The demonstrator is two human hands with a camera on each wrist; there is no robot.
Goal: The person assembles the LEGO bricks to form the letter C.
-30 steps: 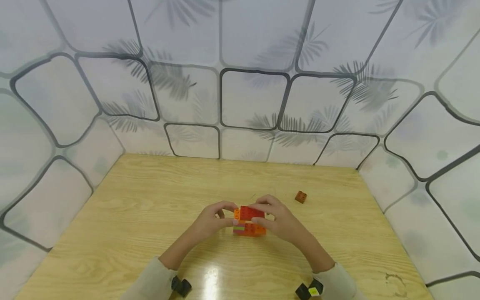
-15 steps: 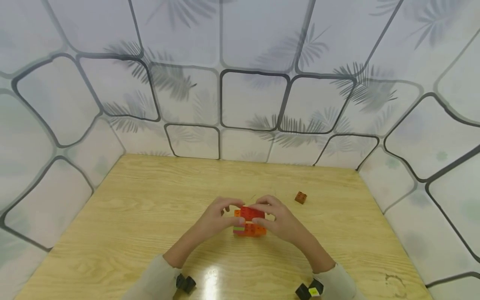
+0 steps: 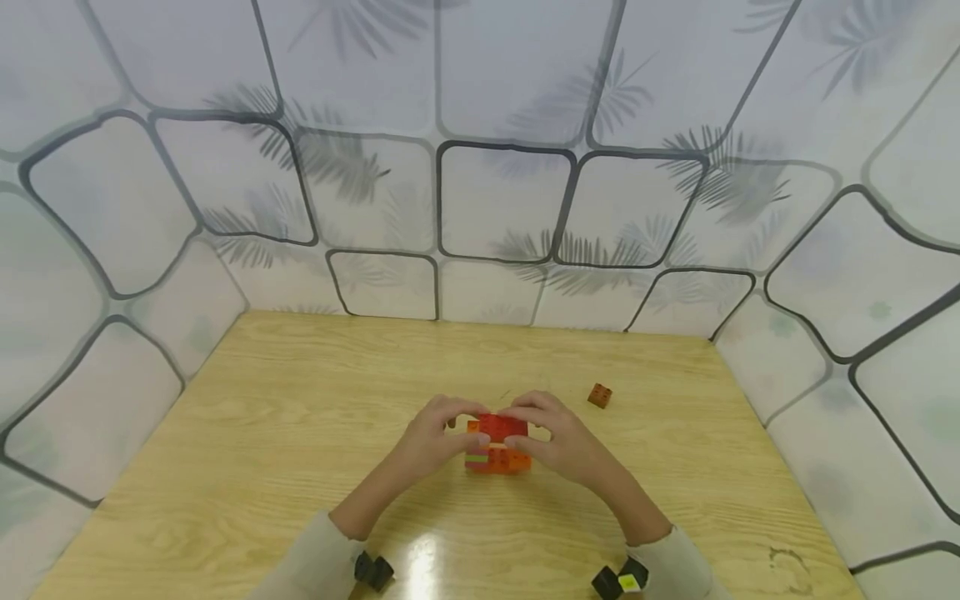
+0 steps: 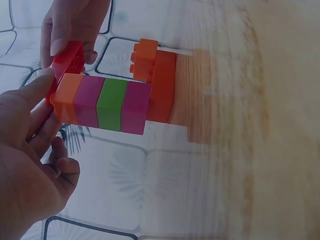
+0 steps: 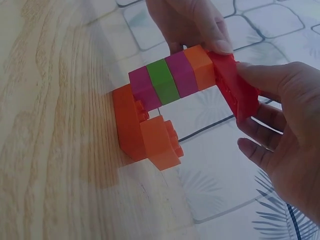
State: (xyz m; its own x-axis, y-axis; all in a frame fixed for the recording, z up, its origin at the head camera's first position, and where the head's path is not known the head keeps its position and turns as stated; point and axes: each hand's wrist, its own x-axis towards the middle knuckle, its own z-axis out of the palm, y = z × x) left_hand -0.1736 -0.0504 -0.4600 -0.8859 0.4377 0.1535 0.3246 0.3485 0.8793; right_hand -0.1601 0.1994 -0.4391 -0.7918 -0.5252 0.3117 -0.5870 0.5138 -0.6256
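Observation:
Between both hands, a long red building brick [image 3: 492, 427] lies across the top of a small tower, one end over an orange brick [image 4: 67, 105] and the other jutting out. Below come a purple brick [image 5: 181, 72], a green brick [image 5: 163, 82] and another purple brick [image 4: 135, 107]. The tower rises from one end of a long red-orange brick [image 4: 163, 85] on the table; an orange brick [image 5: 160, 142] sits on its other end. My left hand [image 3: 426, 440] pinches the red brick's tower end with thumb and fingers. My right hand [image 3: 561, 437] grips its overhanging end.
A small brown brick [image 3: 599, 396] lies apart on the wooden table [image 3: 337, 367], back and right of the hands. Patterned white walls [image 3: 495, 287] close off the table's back and sides.
My left hand has shifted a little to the right, from the orange brick at the tower's top onto the red brick's end. The right hand keeps its grip in nearly the same place.

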